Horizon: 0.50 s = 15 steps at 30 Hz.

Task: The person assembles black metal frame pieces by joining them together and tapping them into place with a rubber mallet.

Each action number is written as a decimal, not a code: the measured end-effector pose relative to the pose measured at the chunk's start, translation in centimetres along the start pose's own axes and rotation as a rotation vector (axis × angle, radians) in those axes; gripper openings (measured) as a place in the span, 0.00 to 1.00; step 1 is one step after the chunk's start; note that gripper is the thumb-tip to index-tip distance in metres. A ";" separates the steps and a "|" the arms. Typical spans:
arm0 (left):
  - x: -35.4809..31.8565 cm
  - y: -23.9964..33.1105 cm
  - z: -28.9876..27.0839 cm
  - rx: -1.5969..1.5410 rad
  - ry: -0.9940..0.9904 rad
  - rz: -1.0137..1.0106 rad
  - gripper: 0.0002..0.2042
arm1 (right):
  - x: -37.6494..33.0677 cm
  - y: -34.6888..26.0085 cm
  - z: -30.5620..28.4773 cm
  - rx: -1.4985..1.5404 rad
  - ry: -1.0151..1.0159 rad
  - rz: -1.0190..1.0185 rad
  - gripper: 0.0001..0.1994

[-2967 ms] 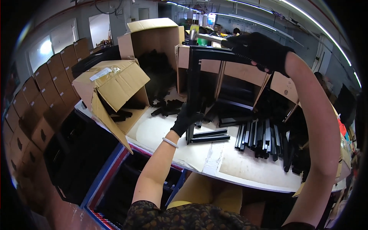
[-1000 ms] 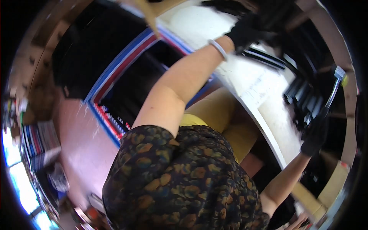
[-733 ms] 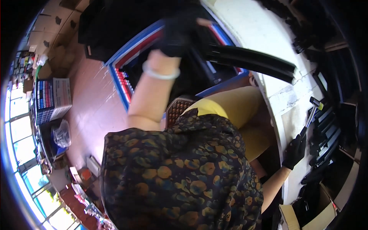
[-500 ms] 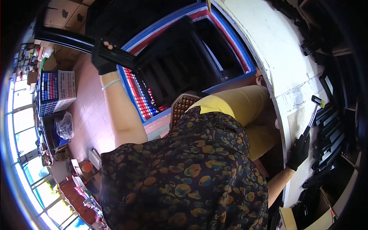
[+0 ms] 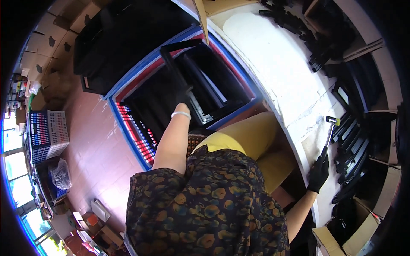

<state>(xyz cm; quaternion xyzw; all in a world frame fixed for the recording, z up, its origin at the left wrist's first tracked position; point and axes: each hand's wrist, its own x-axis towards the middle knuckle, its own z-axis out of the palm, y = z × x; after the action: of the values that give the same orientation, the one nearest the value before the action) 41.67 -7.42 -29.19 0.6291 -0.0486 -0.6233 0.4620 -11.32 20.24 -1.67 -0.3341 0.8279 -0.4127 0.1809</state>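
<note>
My left hand (image 5: 181,97) wears a black glove and reaches down into a lined crate (image 5: 128,141) with a blue rim and red and white bands. It grips a long black frame (image 5: 171,68), which lies over other black pieces in the crate; the dark glove blends in and its fingers hardly show. On the right, my right hand (image 5: 318,173), also in black, is closed around the handle of a small mallet (image 5: 329,132). The mallet has a metal shaft and a black and yellow head, held over the white worktop (image 5: 294,85).
Black bars (image 5: 350,136) lie stacked along the worktop's right side, with open cardboard boxes (image 5: 363,230) below them. A large black stack (image 5: 124,42) stands beyond the crate. Plastic baskets (image 5: 48,132) and a clear bag (image 5: 60,175) are at the left.
My left hand has swung right and down from beside the crate into it, bringing the black frame along. My right hand keeps its grip on the mallet. The view has shifted.
</note>
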 end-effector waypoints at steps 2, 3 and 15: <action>6.5 -1.9 1.7 0.371 0.162 0.372 0.30 | 0.2 -0.2 1.0 0.009 -0.028 0.035 0.20; 5.9 -3.5 7.2 0.585 0.148 0.406 0.34 | -0.3 0.5 -0.1 -0.041 0.023 0.049 0.20; 4.5 -11.5 5.9 0.990 -0.015 0.934 0.30 | 0.3 0.6 0.2 0.152 0.046 0.117 0.17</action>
<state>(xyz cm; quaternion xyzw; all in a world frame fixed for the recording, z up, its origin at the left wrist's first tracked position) 31.87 -6.78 -38.69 0.6752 -0.5978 -0.2671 0.3398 -11.67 20.17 -2.28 -0.2610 0.8162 -0.4706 0.2102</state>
